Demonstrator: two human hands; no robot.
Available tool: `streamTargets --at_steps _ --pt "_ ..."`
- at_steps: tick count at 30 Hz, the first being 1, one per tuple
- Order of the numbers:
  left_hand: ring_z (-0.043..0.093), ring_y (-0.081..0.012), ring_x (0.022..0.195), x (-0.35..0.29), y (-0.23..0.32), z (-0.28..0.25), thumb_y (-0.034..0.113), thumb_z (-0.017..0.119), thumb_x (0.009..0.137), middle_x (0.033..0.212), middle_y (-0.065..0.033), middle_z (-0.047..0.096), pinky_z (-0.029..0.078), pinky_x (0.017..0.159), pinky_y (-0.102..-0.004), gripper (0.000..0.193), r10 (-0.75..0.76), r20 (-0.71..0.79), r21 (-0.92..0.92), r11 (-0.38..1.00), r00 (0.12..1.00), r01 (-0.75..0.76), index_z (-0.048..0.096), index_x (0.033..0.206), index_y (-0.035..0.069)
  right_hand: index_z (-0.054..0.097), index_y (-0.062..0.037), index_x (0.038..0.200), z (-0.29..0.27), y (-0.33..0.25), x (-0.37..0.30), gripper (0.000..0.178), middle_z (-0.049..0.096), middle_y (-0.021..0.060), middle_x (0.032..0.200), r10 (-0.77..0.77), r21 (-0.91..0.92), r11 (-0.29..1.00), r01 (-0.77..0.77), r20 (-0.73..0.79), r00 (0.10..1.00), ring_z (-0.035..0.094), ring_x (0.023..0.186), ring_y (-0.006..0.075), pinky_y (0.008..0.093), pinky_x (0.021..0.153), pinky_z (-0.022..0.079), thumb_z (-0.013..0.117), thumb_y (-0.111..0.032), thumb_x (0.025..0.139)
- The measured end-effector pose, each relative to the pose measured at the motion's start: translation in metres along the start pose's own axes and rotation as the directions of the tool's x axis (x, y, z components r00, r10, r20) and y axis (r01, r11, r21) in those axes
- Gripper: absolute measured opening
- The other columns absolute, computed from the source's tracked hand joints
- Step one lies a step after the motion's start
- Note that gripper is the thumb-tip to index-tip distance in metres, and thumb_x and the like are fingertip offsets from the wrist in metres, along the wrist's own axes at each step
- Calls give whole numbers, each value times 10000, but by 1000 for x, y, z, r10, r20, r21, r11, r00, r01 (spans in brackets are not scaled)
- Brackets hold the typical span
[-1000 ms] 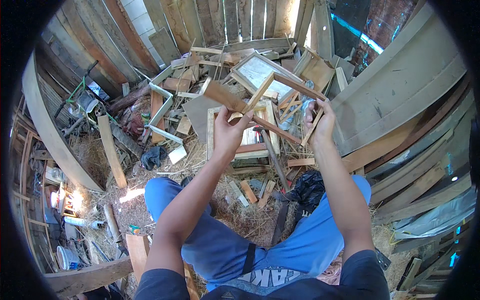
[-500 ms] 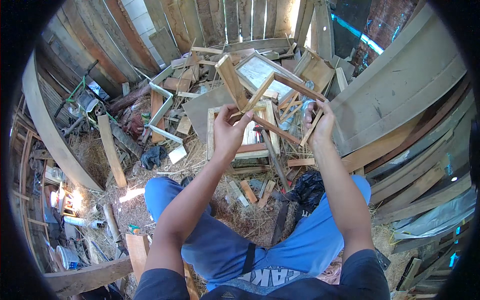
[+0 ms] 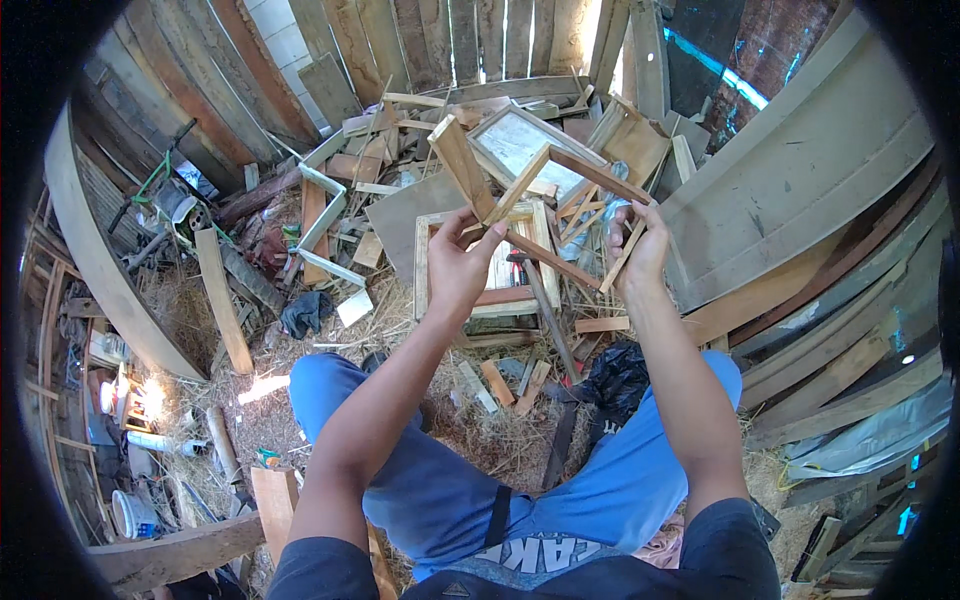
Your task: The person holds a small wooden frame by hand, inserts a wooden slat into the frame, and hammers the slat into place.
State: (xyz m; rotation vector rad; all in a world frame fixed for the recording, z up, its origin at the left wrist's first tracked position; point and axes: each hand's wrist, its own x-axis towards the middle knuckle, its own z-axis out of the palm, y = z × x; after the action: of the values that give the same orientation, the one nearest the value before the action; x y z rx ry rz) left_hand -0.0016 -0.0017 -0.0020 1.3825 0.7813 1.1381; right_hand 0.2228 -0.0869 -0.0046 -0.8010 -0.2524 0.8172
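Both hands hold up a small wooden frame (image 3: 598,175) made of narrow strips joined at corners, with a thicker wooden piece sticking up at its left corner. My left hand (image 3: 463,268) is closed around that left corner, thumb and fingers pinching the wood. At the other end, my right hand (image 3: 643,248) grips the frame by its right corner, fingers bent round a short strip. Below the frame sits a pale rectangular wooden box frame (image 3: 424,285). A hammer (image 3: 548,315) leans across its right side, handle pointing toward my legs.
Scrap boards and a pale panel (image 3: 530,148) lie piled toward the plank wall (image 3: 420,45). A black plastic bag (image 3: 612,380) and short wood offcuts (image 3: 497,383) lie between my knees. Large curved boards rise at left (image 3: 110,260) and right (image 3: 790,180). Straw covers the ground.
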Motion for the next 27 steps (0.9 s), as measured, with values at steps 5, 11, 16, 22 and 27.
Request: streamTargets --at_steps 5,11,16,22,27 --pt "673 -189 1079 0 -3 0 96 770 896 1123 -134 718 517 939 -323 342 -12 -3 -28 1000 1000 12 647 1177 -54 533 -111 1090 -2 1 1 177 585 42 761 -13 1 1000 13 19 1000 506 468 153 264 360 364 526 -181 927" --pt "681 -177 1058 0 0 -3 99 754 907 1104 -133 735 516 931 -310 338 -24 26 44 999 999 23 678 1195 -60 525 -112 1096 7 -3 -8 179 578 42 752 -8 -31 999 8 -24 1000 508 467 159 266 361 366 525 -178 930" --pt "686 -162 1027 -2 2 0 90 746 911 1085 -130 741 521 920 -303 337 -20 11 59 998 1000 19 681 1200 -71 521 -102 1097 5 -2 -7 178 581 50 753 -23 -23 999 22 -25 999 508 466 158 271 361 371 519 -173 934" --pt "662 -120 941 2 -3 -5 118 752 916 1028 -99 738 509 838 -258 289 -26 -22 5 1000 999 26 700 1121 -79 524 -84 1120 11 0 -15 204 588 60 750 -76 -76 994 74 -12 997 515 458 162 282 358 374 516 -168 935" --pt "668 -116 873 3 -4 -8 111 753 915 964 -87 740 513 814 -257 239 -45 -52 70 996 998 49 717 1058 -77 525 -85 1142 18 3 -24 224 588 65 736 -73 -127 990 67 -43 996 516 448 169 290 352 375 521 -164 932"
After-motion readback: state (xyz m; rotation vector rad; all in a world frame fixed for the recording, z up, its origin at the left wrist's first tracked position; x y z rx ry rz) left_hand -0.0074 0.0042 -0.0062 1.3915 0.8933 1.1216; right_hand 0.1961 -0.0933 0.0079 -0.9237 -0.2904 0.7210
